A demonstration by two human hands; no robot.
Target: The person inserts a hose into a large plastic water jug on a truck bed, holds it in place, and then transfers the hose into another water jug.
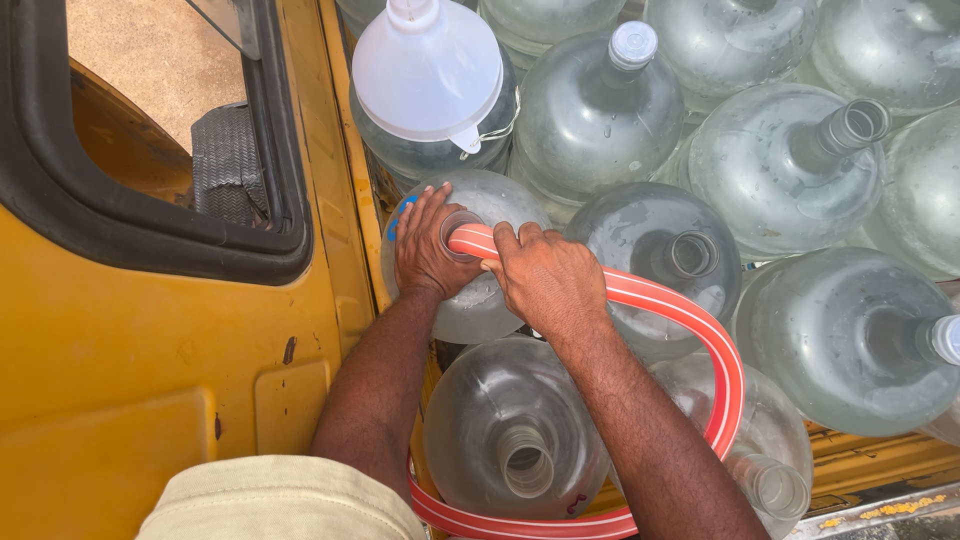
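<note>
Hands, left hand [428, 250] round jug neck [458, 228], right hand [545, 275] gripping 1 hose [690, 315], approx 12 jugs, 1 funnel [428, 70]

Water jugs [600, 120] crowd from twelve to five o'clock; a yellow vehicle door [150, 350] walls off nine o'clock.
</note>
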